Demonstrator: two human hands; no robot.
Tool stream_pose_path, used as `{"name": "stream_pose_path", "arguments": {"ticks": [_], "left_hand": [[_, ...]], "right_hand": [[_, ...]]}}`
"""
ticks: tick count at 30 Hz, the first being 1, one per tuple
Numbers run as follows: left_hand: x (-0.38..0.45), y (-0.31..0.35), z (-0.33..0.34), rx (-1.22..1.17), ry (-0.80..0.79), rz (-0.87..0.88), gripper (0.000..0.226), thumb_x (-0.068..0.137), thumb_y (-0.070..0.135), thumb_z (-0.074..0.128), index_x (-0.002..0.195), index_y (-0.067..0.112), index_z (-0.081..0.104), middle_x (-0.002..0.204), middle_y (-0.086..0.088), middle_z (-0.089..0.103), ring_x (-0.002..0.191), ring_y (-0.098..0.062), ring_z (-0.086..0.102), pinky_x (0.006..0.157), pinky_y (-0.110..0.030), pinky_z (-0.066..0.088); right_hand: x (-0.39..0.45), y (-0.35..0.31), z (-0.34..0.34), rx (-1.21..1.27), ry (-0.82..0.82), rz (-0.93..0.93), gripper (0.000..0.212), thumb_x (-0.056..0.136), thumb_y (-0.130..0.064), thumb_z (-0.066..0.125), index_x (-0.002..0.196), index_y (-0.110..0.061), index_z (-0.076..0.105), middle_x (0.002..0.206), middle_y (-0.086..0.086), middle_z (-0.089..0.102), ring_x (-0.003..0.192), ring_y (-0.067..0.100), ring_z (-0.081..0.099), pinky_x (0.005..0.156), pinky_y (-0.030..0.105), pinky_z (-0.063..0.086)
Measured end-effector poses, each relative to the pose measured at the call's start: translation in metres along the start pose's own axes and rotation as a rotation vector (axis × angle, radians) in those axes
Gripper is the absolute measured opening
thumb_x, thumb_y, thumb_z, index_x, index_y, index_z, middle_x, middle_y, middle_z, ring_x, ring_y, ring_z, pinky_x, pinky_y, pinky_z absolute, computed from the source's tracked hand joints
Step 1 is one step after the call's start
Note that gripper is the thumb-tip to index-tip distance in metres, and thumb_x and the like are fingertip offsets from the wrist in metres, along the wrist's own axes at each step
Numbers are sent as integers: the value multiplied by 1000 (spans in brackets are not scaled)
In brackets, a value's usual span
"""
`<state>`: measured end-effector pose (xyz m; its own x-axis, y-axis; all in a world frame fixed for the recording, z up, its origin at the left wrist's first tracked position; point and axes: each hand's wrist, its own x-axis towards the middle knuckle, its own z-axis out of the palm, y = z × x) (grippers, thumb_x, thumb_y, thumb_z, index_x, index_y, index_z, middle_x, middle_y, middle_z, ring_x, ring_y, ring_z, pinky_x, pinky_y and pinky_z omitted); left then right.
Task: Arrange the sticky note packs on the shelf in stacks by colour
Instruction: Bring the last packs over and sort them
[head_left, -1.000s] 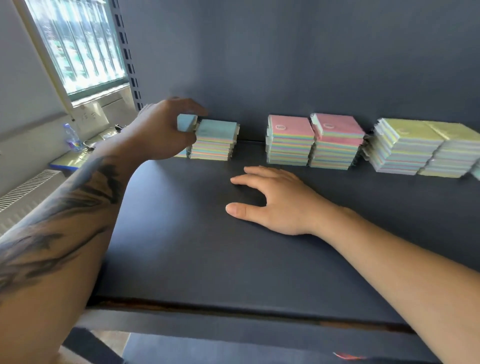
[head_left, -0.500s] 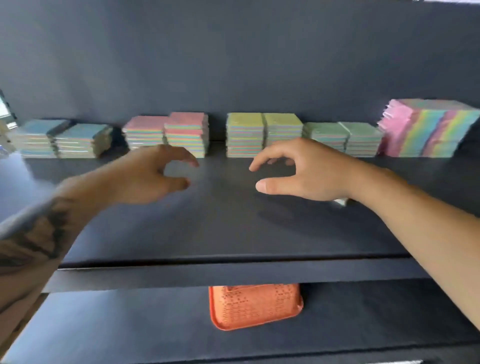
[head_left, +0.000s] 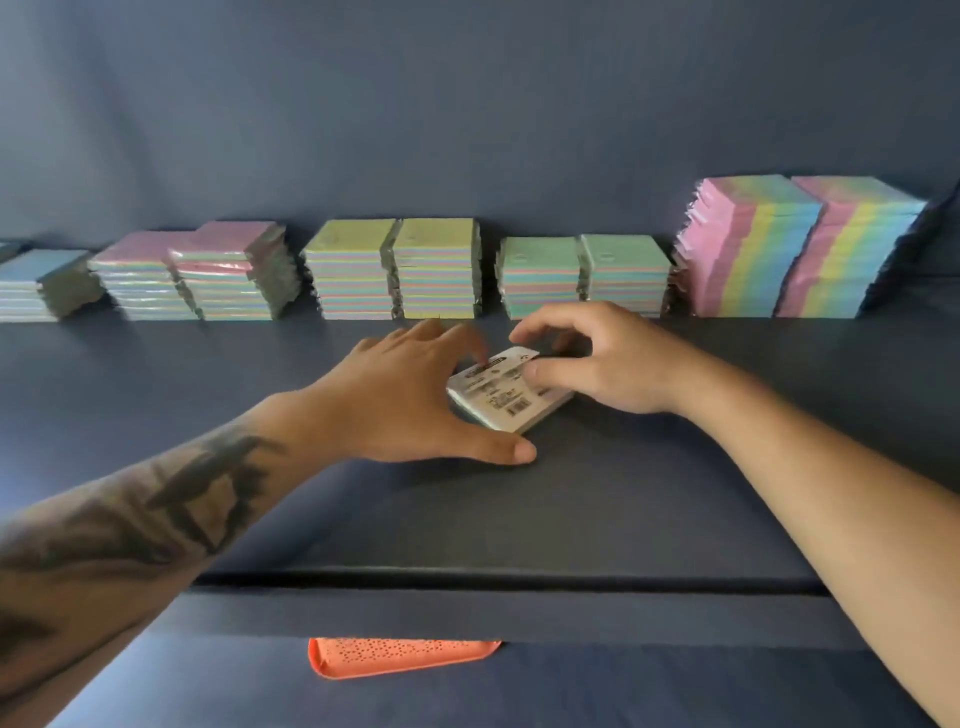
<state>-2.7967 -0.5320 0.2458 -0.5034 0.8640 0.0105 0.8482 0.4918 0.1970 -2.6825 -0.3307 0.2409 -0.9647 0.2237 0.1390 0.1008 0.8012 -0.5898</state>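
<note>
On the dark blue shelf (head_left: 649, 493), seen from the head view, a single sticky note pack (head_left: 506, 397) is positioned label side up near the middle, well in front of the row of stacks at the back wall. The pack is tilted, with its far end raised off the shelf surface.

The right hand (head_left: 602, 364) is placed over the right and far portion of the pack. Its fingers (head_left: 540, 325) are curled over the far edge, and its thumb is pressed onto the printed label, so the pack is pinched between them.

The left hand (head_left: 415, 400) is laid at the left side of the pack. Its fingers are extended and slightly blurred at the pack's far left corner, and its thumb is stretched along the shelf just beside the near corner. A closed grip by this hand is not shown; the hand is spread wide and nothing is held in it.

Along the back of the shelf, stacks are lined up side by side in pairs: blue-topped stacks (head_left: 44, 286) at the far left, pink-topped stacks (head_left: 197, 275), yellow-green-topped stacks (head_left: 395, 270), and mint-topped stacks (head_left: 587, 275) directly behind the right hand. At the far right, two taller rainbow-edged stacks (head_left: 800, 249) are set against the wall.

On the lower shelf, an orange perforated tray (head_left: 402, 654) is partly visible below the front edge.
</note>
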Motion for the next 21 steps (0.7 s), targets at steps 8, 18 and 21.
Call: {"name": "stream_pose_path", "arguments": {"ticks": [8, 18, 21], "left_hand": [[18, -26, 10, -318, 173, 91, 62, 57, 69, 70, 113, 42, 63, 111, 20, 65, 105, -1, 59, 96, -36, 50], [28, -34, 2, -1058, 282, 176, 49, 64, 42, 69, 98, 5, 72, 94, -13, 70, 90, -15, 63, 82, -23, 50], [27, -28, -3, -1167, 249, 154, 43, 75, 42, 65, 94, 6, 75, 100, -19, 70, 94, -27, 66, 86, -33, 57]], "right_hand": [[-5, 10, 1, 144, -61, -16, 50, 76, -55, 70, 125, -47, 66, 120, -26, 67, 121, -6, 53, 96, 23, 40], [1, 4, 9, 51, 193, -151, 38, 86, -34, 81, 119, -50, 68, 115, -37, 64, 102, 3, 62, 81, 19, 47], [1, 1, 12, 153, 236, -171, 20, 92, -25, 77, 99, -43, 71, 92, -32, 69, 78, -2, 63, 70, 9, 42]]}}
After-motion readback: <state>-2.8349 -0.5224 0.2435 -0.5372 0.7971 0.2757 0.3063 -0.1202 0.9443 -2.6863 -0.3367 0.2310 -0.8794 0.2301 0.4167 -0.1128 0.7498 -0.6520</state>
